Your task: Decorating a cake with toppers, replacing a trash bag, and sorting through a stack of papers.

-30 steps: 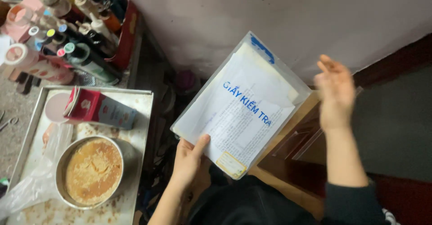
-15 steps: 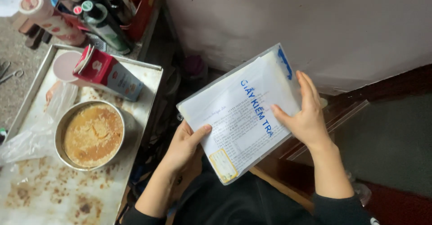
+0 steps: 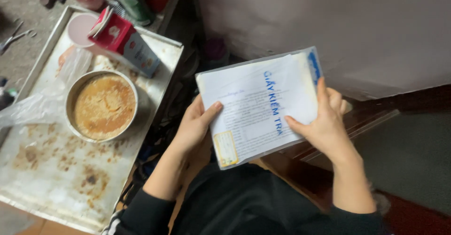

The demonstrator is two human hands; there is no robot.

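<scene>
Head camera looked down on a stained metal tray [image 3: 51,178] to my left, holding a round tin [image 3: 102,106] filled with a brownish, crumbly mass and a tipped red-and-blue carton [image 3: 126,41] beside a pink cup [image 3: 80,28]. In front of me, over my lap, I held a clear plastic sleeve of printed papers [image 3: 256,106], my left hand [image 3: 197,124] and right hand [image 3: 324,122] each closed in a grip on its edges.

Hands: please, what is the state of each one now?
Left hand: closed on the left edge of the clear document sleeve.
Right hand: closed on the sleeve's right edge.
</scene>
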